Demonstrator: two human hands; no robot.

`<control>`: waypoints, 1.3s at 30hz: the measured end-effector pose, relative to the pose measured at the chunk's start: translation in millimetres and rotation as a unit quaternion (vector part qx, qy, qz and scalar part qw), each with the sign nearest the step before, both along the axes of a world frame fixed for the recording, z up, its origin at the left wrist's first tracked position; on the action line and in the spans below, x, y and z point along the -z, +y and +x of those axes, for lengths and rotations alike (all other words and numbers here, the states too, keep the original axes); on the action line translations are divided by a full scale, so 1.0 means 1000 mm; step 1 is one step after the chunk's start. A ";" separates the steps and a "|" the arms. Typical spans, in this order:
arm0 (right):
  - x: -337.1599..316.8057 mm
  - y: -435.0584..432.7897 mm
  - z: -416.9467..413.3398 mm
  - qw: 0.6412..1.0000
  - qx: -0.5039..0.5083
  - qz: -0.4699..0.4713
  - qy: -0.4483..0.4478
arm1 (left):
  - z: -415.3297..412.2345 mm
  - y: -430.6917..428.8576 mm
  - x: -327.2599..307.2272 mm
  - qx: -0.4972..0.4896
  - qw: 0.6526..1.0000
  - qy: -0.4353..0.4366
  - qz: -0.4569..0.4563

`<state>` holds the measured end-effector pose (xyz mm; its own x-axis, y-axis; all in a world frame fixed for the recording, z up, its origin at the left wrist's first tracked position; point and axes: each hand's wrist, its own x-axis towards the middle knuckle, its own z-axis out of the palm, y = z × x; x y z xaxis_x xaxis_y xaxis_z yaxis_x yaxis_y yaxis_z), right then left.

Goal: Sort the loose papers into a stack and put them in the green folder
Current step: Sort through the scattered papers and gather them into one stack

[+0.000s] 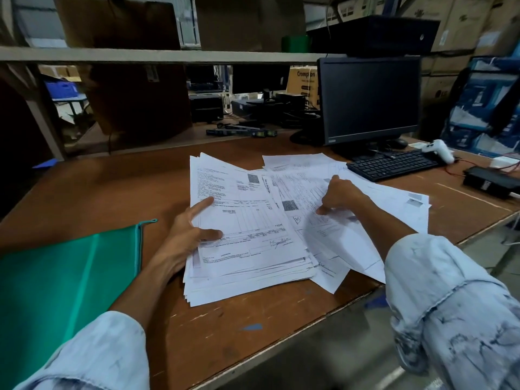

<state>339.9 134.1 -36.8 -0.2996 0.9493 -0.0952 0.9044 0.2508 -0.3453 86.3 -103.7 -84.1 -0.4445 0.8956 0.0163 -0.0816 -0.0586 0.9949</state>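
left hand (183, 237) grips the stack (247, 220) by its edge, right hand (340, 195) pinches a loose sheet (337, 229) — green folder (56, 277) left of both

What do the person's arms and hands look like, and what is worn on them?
Both arms wear pale blue, denim-like sleeves, turned up into thick cuffs. The left sleeve looks fairly plain; the right sleeve carries darker blue streaks and blotches. The forearms are bare, and so are the left hand and the right hand: no glove or watch shows.
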 end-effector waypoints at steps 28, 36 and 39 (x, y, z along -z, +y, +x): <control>-0.109 -0.040 0.014 0.770 -0.202 -0.041 0.604 | -0.008 0.003 0.010 0.001 0.994 0.108 0.032; -0.038 -0.065 -0.026 0.837 -0.132 -0.059 0.527 | -0.006 0.003 0.010 -0.004 0.989 0.141 0.042; 0.001 -0.077 -0.037 0.914 -0.100 0.001 0.394 | -0.002 0.003 0.007 -0.043 0.995 0.077 0.043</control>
<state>303.0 57.1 -38.0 -0.4423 0.8677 0.2268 0.3110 0.3856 -0.8687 83.8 -100.8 -91.2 -0.5063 0.8464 0.1653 0.0807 -0.1444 0.9862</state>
